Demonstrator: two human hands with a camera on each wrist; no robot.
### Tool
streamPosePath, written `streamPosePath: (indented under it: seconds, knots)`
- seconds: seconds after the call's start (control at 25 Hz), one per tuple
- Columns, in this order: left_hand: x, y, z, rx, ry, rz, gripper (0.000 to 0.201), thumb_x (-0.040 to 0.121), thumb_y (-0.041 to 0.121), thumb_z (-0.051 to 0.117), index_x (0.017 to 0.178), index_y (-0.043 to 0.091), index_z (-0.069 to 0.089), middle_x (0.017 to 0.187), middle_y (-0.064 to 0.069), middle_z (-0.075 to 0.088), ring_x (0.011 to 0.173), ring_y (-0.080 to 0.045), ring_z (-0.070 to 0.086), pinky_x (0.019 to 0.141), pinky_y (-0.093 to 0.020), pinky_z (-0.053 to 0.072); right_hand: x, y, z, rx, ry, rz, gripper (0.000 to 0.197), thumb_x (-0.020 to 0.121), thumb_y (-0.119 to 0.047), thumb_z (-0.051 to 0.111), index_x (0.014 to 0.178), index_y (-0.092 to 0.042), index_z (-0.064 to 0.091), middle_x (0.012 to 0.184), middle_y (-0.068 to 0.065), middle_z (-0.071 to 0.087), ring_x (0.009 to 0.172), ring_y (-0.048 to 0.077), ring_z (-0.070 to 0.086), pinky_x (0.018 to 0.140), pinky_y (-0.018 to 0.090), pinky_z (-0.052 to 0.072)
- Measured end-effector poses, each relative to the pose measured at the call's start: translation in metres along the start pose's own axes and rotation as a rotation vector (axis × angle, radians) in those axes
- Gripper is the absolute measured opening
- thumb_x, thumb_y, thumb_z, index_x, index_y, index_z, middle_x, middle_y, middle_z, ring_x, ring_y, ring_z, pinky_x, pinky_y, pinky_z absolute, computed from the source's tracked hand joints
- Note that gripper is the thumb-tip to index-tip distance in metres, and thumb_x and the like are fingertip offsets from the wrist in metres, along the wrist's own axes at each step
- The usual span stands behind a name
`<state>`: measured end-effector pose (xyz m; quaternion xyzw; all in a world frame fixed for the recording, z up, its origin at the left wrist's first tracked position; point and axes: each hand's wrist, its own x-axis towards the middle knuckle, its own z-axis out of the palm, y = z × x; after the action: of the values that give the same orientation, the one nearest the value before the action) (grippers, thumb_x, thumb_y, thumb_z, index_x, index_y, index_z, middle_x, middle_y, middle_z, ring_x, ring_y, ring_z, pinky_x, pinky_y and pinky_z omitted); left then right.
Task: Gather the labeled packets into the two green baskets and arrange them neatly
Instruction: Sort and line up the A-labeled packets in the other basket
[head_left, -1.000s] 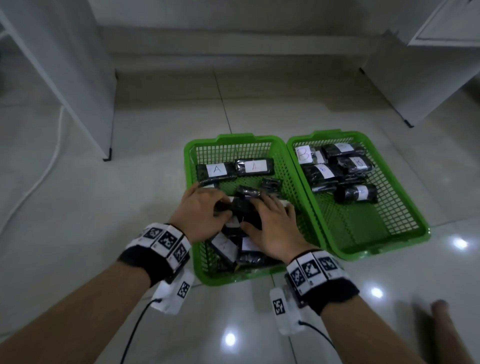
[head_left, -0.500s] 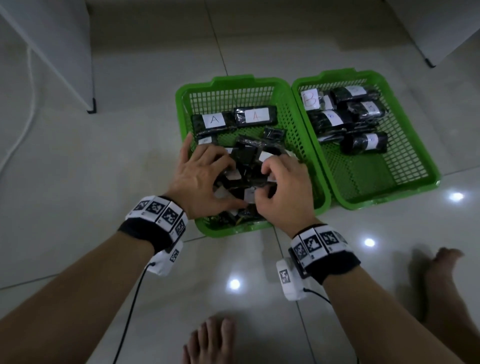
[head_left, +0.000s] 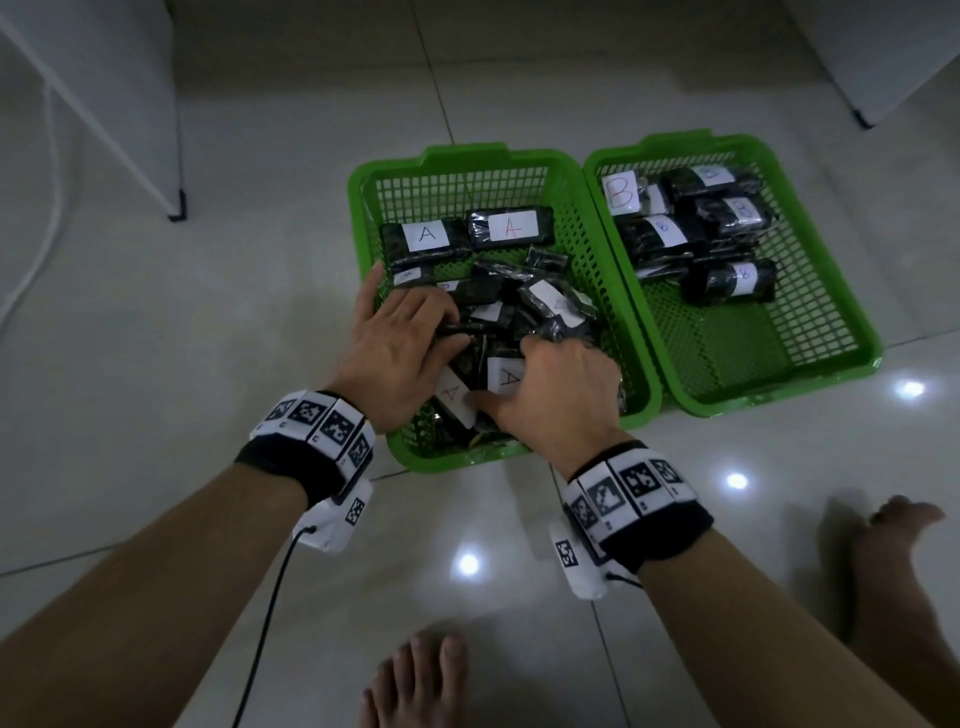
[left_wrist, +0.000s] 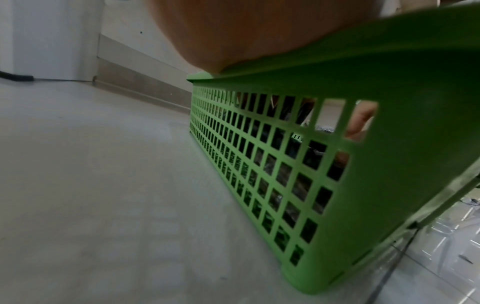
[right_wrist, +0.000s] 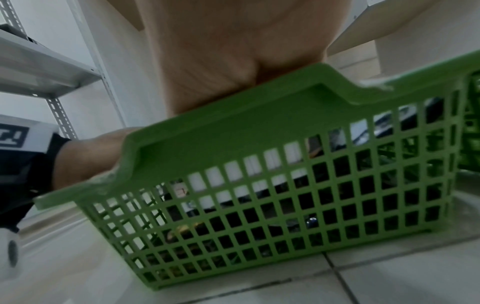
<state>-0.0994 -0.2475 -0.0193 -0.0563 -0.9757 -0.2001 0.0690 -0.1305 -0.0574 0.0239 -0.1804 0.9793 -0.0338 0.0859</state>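
Observation:
Two green baskets stand side by side on the tiled floor. The left basket (head_left: 457, 156) holds black packets labelled A: two lie neatly at its far end (head_left: 426, 234) (head_left: 511, 226), and a loose heap (head_left: 524, 306) fills the middle. Both hands are inside this basket. My left hand (head_left: 431, 332) curls over packets on the heap's left side. On the near right side my right hand (head_left: 540, 364) grips packets, its thumb on an A-labelled packet (head_left: 452, 397). The right basket (head_left: 675, 140) holds packets labelled B (head_left: 732, 278) in its far half. Each wrist view shows only the palm above the basket wall (left_wrist: 389, 185) (right_wrist: 259, 144).
A white cabinet leg (head_left: 176, 208) and a white cable (head_left: 49, 156) stand at the left. More white furniture (head_left: 857, 52) is at the far right. My bare feet (head_left: 415, 680) (head_left: 893, 551) rest on the floor close to the baskets.
The head view has tilted downward. Both hands have drawn back toward the near end of the left basket, and two A labels now show between them.

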Motion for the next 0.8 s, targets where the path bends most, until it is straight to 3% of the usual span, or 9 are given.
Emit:
streamPosePath:
  seconds: [0.2, 0.28, 0.4, 0.52, 0.64, 0.72, 0.8]
  knots:
    - [-0.001, 0.000, -0.001, 0.021, -0.009, 0.008, 0.035, 0.101, 0.052, 0.032, 0.107, 0.025, 0.053, 0.115, 0.008, 0.060, 0.118, -0.015, 0.055, 0.122, -0.052, 0.003, -0.008, 0.000, 0.007, 0.193, 0.059, 0.053, 0.069, 0.065, -0.060, 0.074, 0.115, -0.018, 0.053, 0.096, 0.004, 0.069, 0.088, 0.028, 0.069, 0.068, 0.031, 0.043]
    - [-0.001, 0.000, 0.000, 0.014, -0.004, 0.007, 0.035, 0.102, 0.052, 0.031, 0.107, 0.025, 0.053, 0.114, 0.009, 0.059, 0.118, -0.014, 0.054, 0.122, -0.051, 0.002, -0.011, -0.001, 0.008, 0.214, 0.054, 0.063, 0.063, 0.067, -0.054, 0.076, 0.114, -0.016, 0.057, 0.102, 0.005, 0.069, 0.093, 0.028, 0.068, 0.069, 0.031, 0.042]
    - [-0.001, 0.000, 0.000, -0.039, 0.020, -0.008, 0.036, 0.103, 0.049, 0.028, 0.108, 0.024, 0.054, 0.112, 0.008, 0.060, 0.117, -0.015, 0.055, 0.123, -0.050, 0.003, -0.007, -0.004, 0.005, 0.090, -0.020, 0.068, 0.066, 0.066, -0.059, 0.083, 0.112, -0.016, 0.063, 0.114, 0.005, 0.063, 0.104, 0.027, 0.064, 0.078, 0.034, 0.049]
    - [0.000, -0.001, 0.000, -0.075, 0.053, -0.019, 0.038, 0.104, 0.046, 0.026, 0.110, 0.023, 0.055, 0.115, 0.006, 0.061, 0.118, -0.016, 0.056, 0.123, -0.048, 0.005, -0.004, -0.009, 0.003, 0.050, -0.036, 0.053, 0.057, 0.068, -0.055, 0.084, 0.106, -0.018, 0.064, 0.109, 0.005, 0.066, 0.105, 0.028, 0.064, 0.081, 0.035, 0.050]
    - [0.000, -0.004, 0.001, -0.142, 0.074, -0.025, 0.040, 0.102, 0.047, 0.030, 0.112, 0.021, 0.059, 0.122, 0.006, 0.060, 0.123, -0.014, 0.053, 0.124, -0.047, 0.004, -0.011, -0.007, -0.003, 0.163, 0.016, 0.100, 0.062, 0.061, -0.060, 0.076, 0.105, -0.018, 0.062, 0.102, 0.003, 0.066, 0.100, 0.026, 0.062, 0.081, 0.033, 0.052]
    - [0.002, -0.006, -0.004, -0.274, 0.081, -0.054, 0.042, 0.099, 0.051, 0.035, 0.110, 0.022, 0.064, 0.126, 0.007, 0.059, 0.126, -0.011, 0.051, 0.124, -0.045, 0.004, -0.012, -0.002, -0.014, 0.220, 0.133, 0.053, 0.057, 0.063, -0.055, 0.067, 0.106, -0.019, 0.062, 0.099, 0.000, 0.063, 0.096, 0.022, 0.058, 0.081, 0.034, 0.054]
    - [0.009, -0.003, -0.020, -0.490, 0.042, -0.155, 0.042, 0.098, 0.051, 0.039, 0.106, 0.021, 0.067, 0.121, 0.007, 0.062, 0.119, -0.010, 0.054, 0.122, -0.043, 0.013, -0.007, 0.004, -0.034, 0.248, 0.189, -0.060, 0.058, 0.066, -0.048, 0.066, 0.116, -0.019, 0.062, 0.101, -0.002, 0.061, 0.095, 0.018, 0.057, 0.081, 0.033, 0.053]
